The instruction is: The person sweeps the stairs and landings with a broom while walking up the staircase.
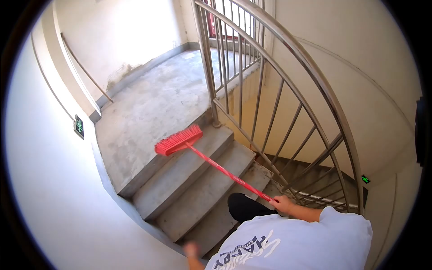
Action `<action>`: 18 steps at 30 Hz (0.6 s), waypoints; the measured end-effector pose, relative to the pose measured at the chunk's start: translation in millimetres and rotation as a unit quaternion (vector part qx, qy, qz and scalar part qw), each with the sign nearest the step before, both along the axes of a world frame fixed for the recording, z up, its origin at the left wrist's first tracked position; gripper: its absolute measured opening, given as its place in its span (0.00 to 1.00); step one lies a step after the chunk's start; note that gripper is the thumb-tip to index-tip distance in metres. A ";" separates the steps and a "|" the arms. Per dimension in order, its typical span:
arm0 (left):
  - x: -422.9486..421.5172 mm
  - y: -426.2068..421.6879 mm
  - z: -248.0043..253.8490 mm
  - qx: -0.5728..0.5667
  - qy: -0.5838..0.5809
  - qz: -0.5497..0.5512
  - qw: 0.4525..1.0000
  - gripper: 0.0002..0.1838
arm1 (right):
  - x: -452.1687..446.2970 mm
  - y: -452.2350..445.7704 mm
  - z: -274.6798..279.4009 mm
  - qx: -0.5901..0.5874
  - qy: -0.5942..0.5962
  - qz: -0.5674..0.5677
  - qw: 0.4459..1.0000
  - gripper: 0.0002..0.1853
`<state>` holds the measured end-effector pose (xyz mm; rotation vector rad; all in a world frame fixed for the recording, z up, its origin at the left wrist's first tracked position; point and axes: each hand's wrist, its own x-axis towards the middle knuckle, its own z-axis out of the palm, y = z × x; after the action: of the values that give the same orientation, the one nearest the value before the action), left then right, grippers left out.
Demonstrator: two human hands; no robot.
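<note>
My right hand (281,204) is wrapped round the red handle of a broom (220,169), close to the railing side. The broom's handle slants up and to the left, away from me. Its red head, bristles facing away, appears over the edge of the landing; whether it touches the floor I cannot tell. Low on the left, near the stairs, is my left hand (192,249), smeared by motion. Its fingers cannot be made out, and no object shows in it.
Concrete steps (193,180) rise to a grey landing (148,103). A curved metal railing (310,67) runs along the right, with lower stairs beyond it. A thin stick (85,69) leans at the left wall. Green exit signs (79,126) are mounted low.
</note>
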<state>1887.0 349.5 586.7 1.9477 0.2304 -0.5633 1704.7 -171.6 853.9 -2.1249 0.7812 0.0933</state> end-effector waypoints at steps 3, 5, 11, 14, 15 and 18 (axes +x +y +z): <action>-19.2 -51.2 70.5 0.327 -0.102 -0.473 0.812 0.10 | 17.0 -5.8 -5.6 0.031 -0.002 -0.022 0.999 0.21; -26.6 -75.5 76.4 0.306 -0.003 -0.458 0.835 0.11 | 35.1 -11.0 -4.5 0.018 -0.032 -0.015 0.999 0.17; -17.8 -66.8 95.7 0.260 0.192 -0.242 0.915 0.12 | 129.1 -43.2 -11.0 0.046 -0.055 -0.018 0.997 0.19; -14.6 -47.5 138.3 0.275 0.190 -0.173 0.926 0.13 | 194.0 -55.4 28.8 0.032 -0.068 -0.026 0.997 0.20; -11.0 -46.8 151.6 0.278 0.184 -0.150 0.931 0.13 | 218.0 -61.9 42.2 0.007 -0.070 -0.016 0.997 0.20; 16.5 -76.2 238.2 0.114 0.234 0.062 0.964 0.10 | 284.1 -85.8 65.9 -0.022 -0.082 -0.007 0.996 0.18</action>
<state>1903.5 273.3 824.9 1.9758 0.7374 -0.9444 1988.8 -257.4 919.8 -2.1368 0.7060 -0.1037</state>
